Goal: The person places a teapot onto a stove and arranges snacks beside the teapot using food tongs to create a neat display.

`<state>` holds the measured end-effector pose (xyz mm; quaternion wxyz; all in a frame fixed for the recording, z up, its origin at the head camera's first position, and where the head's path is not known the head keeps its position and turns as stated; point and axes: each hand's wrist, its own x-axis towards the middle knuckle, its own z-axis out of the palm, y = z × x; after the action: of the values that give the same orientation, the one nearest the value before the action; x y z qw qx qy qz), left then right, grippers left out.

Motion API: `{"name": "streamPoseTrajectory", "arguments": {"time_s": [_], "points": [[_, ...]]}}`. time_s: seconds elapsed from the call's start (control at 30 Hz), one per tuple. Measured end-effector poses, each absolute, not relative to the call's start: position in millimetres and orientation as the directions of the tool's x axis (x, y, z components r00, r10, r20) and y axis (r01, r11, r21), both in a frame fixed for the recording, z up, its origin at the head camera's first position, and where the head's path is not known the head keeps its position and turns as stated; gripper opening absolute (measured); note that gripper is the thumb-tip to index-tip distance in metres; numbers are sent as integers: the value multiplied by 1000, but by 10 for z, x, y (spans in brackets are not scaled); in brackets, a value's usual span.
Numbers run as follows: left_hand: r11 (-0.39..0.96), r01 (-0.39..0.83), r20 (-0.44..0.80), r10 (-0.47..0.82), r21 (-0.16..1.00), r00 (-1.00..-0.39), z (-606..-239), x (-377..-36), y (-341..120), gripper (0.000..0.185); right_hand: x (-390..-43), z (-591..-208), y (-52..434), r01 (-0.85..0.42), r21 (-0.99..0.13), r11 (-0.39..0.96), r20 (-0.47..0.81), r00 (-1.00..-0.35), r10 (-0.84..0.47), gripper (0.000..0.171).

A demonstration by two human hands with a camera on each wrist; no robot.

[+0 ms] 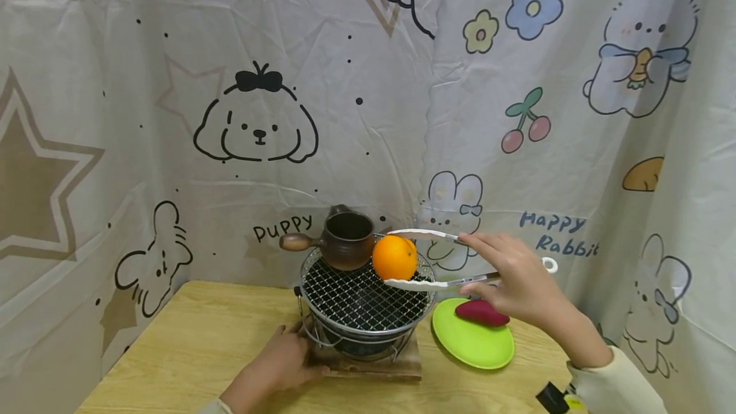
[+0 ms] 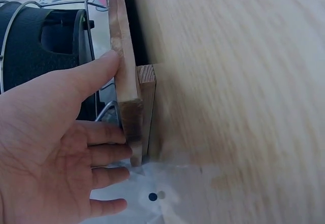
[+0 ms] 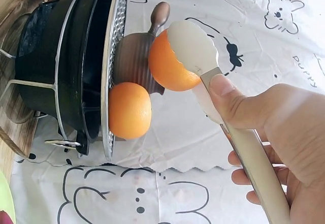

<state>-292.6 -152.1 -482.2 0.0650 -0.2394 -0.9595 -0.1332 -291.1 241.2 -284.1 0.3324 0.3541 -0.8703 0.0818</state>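
Observation:
My right hand [image 1: 526, 276] grips white-tipped tongs [image 3: 259, 170], and their tips pinch an orange [image 1: 393, 258] above the round wire grill [image 1: 368, 305]. A second orange [image 3: 130, 110] sits on the grill mesh, seen in the right wrist view; the held one mostly hides it from the head. At the grill's back left stands a brown pot [image 1: 349, 245] with a side handle. Down at the left, my left hand [image 1: 282, 360] touches the corner of the wooden board [image 2: 126, 76] under the stove, thumb along its edge, fingers nearly straight.
A green plate [image 1: 471, 345] with a dark red sweet potato [image 1: 482, 313] lies to the right of the stove, below my right forearm. The wooden table [image 1: 167, 344] meets a printed curtain [image 1: 368, 114] behind and at both sides. A small black object [image 1: 552, 397] is near my right sleeve.

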Motion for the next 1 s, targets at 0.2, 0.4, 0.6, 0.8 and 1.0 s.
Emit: {"name": "streamPoseTrajectory", "arguments": {"time_s": [0.2,0.4,0.6,0.8,1.0], "points": [[838,486,218,441,249,-871,-4836,-2908,-1523,78,-2899,-2846,2347,-667,114,736,607,-540,-583,90],[826,485,235,430,287,-872,-4813,-2896,-1533,81,-2914,-2863,2288,-673,143,726,585,-534,-610,91],[825,483,246,424,292,-872,-4847,-2926,-1561,84,-2914,-2873,2236,-687,148,712,576,-525,-626,90],[814,478,237,419,330,-876,-4894,-2924,-1565,84,-2911,-2875,2201,-693,152,704,574,-518,-634,89],[809,495,247,434,317,-867,-4878,-2928,-1563,79,-2926,-2876,2183,-687,155,710,564,-528,-635,87]]}}
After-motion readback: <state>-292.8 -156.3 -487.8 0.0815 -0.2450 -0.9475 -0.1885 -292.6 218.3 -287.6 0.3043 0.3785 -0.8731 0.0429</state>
